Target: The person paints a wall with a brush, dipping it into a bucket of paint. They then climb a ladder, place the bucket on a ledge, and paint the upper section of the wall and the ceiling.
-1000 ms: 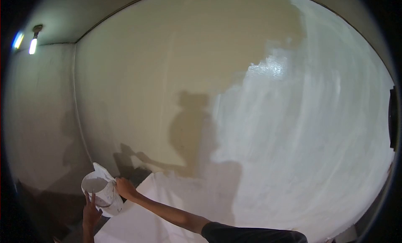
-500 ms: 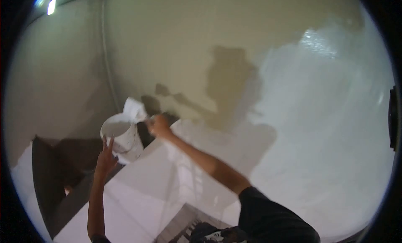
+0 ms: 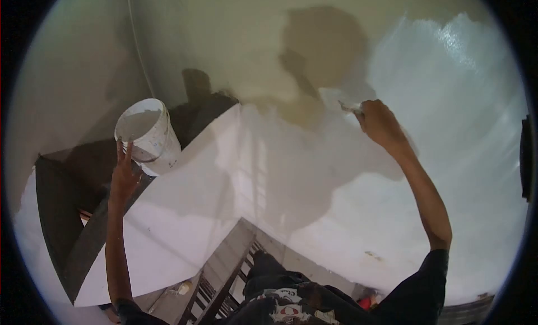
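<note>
My right hand point(image 3: 382, 123) is closed round the handle of a paintbrush point(image 3: 348, 107), its pale head against the wall at the border of white paint and beige. The white head blends with the paint behind it. My left hand point(image 3: 124, 182) has its fingers stretched up the near side of a white bucket point(image 3: 159, 143), the tips close to its rim. The bucket is stained, tilts slightly and holds whitish paint point(image 3: 140, 122). It stands on a dark ledge point(image 3: 210, 115) by the corner.
Wet white paint point(image 3: 448, 117) covers the right of the wall; beige point(image 3: 241, 39) shows above. A dark opening point(image 3: 67, 207) lies at left behind a white sloping face point(image 3: 168, 224). Below are slatted wooden rungs point(image 3: 224, 294) and the floor, with small items on it.
My right hand has carried the paintbrush from the bucket's rim rightward to the wall. My left hand stays at the bucket. The view has tilted down.
</note>
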`<state>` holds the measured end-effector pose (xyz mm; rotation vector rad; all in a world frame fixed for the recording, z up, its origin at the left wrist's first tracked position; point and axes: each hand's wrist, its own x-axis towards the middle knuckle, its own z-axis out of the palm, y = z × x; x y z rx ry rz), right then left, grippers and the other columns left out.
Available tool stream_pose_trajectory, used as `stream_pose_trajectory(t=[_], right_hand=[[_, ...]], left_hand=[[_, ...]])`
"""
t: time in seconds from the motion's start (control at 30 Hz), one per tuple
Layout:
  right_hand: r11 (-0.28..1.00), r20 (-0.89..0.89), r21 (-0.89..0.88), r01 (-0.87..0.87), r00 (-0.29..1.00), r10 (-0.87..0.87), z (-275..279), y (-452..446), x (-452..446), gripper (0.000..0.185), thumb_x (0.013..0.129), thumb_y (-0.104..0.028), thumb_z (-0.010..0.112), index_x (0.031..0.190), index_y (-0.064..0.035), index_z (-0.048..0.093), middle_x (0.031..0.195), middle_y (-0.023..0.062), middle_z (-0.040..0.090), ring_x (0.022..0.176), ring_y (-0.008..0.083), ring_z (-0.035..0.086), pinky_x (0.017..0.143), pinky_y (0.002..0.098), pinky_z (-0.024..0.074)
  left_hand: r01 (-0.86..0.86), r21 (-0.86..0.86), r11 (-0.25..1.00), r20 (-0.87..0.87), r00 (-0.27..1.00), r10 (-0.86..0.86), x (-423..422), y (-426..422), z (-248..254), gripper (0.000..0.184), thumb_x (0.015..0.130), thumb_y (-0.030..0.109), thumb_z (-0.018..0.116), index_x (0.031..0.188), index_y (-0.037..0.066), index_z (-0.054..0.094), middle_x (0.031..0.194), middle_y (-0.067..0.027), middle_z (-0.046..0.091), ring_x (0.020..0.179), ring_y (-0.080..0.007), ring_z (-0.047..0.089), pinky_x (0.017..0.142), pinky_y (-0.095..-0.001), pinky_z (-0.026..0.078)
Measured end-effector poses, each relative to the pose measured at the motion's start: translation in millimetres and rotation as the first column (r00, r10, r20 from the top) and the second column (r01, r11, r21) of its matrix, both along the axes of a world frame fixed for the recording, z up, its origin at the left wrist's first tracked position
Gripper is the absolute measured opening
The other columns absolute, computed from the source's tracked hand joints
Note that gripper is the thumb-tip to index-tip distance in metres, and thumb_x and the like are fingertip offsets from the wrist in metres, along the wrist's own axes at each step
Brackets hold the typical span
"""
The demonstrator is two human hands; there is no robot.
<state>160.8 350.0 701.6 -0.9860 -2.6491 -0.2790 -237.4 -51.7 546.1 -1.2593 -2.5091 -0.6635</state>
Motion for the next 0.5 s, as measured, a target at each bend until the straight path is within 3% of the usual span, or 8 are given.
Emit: stream_pose_trajectory(t=[0.1,0.2,0.23,0.3,0.33,0.37,0.47,0.5], right_hand=[[0.999,0.031,0.029,0.016,0.999,-0.017,-67.9,5.9,-5.3,0.028,0.081,-0.022,0.059,0.074,0.0048,0.059,0.067,0.0238,0.058,0.064,0.0384,0.059,0.063,0.0472,0.0453],[0.936,0.064,-0.34,0.097,0.995,-0.08,-131.7,13.8,-20.5,0.03,0.084,-0.024,0.056,0.077,0.0054,0.058,0.073,0.0213,0.06,0.062,0.0336,0.06,0.057,0.0442,0.0462],[0.849,0.055,-0.511,0.135,0.991,-0.125,-164.4,24.5,-24.2,0.031,0.086,-0.024,0.054,0.076,0.0051,0.058,0.074,0.0192,0.061,0.065,0.0291,0.062,0.051,0.0424,0.0457],[0.263,-0.079,-0.964,0.042,0.898,-0.434,-219.6,16.7,-11.7,0.031,0.089,-0.023,0.049,0.074,0.0026,0.057,0.066,0.0102,0.055,0.052,0.0169,0.052,0.042,0.0331,0.038],[0.025,-0.203,-0.97,-0.24,0.752,-0.628,-246.1,1.5,-8.9,0.029,0.09,-0.02,0.045,0.073,0.0003,0.055,0.062,0.0066,0.049,0.049,0.0138,0.044,0.04,0.0294,0.0331],[-0.144,-0.219,-0.829,-0.541,0.55,-0.806,-268.4,-13.5,-10.7,0.028,0.091,-0.018,0.041,0.071,-0.002,0.052,0.059,0.0029,0.042,0.045,0.0108,0.036,0.038,0.0258,0.0282],[-0.068,-0.291,-0.474,-0.878,0.228,-0.929,-315.0,-32.7,-30.2,0.027,0.092,-0.014,0.038,0.069,-0.0037,0.044,0.056,0.0025,0.036,0.044,0.012,0.031,0.039,0.025,0.0259],[-0.006,-0.314,-0.486,-0.874,0.182,-0.932,-317.8,-31.9,-39.8,0.025,0.092,-0.014,0.037,0.07,-0.0052,0.043,0.057,0.0015,0.035,0.044,0.0117,0.03,0.039,0.0249,0.0255]], left_hand=[[0.018,0.057,0.998,0.017,1.0,-0.019,-1.8,5.0,-4.9,0.084,0.071,0.001,0.066,0.14,0.016,0.02,0.146,-0.019,0.006,0.112,-0.0435,0.045,0.082,-0.0432,0.05],[0.007,0.06,0.998,0.028,1.0,-0.009,4.8,8.8,1.0,0.084,0.071,0.002,0.066,0.14,0.017,0.02,0.146,-0.0192,0.008,0.112,-0.043,0.045,0.082,-0.043,0.05],[0.011,0.05,0.999,0.004,1.0,-0.011,3.5,7.9,-0.4,0.084,0.071,0.002,0.066,0.14,0.018,0.02,0.146,-0.0193,0.008,0.112,-0.043,0.045,0.082,-0.0429,0.05],[0.017,0.041,0.999,-0.006,1.0,-0.017,-0.1,6.2,-4.1,0.085,0.071,0.002,0.066,0.14,0.019,0.02,0.146,-0.0195,0.009,0.113,-0.0431,0.044,0.082,-0.043,0.05],[0.015,0.047,0.999,0.005,1.0,-0.016,-3.7,5.1,-7.0,0.085,0.071,0.002,0.066,0.14,0.019,0.02,0.146,-0.0194,0.009,0.113,-0.0432,0.044,0.081,-0.0432,0.05],[0.013,0.053,0.999,0.012,1.0,-0.013,-6.0,4.4,-9.1,0.086,0.07,0.002,0.067,0.14,0.019,0.02,0.146,-0.0194,0.009,0.113,-0.0434,0.044,0.081,-0.0434,0.05],[0.034,0.074,0.997,-0.063,0.998,-0.029,-4.9,8.2,-9.4,0.087,0.069,0.001,0.067,0.14,0.019,0.02,0.146,-0.0193,0.009,0.113,-0.0437,0.044,0.08,-0.0438,0.051],[0.016,0.043,0.999,-0.047,0.999,-0.013,-6.0,8.8,-8.8,0.087,0.07,0.001,0.067,0.141,0.019,0.019,0.146,-0.0181,0.007,0.117,-0.0427,0.04,0.081,-0.0431,0.051]])
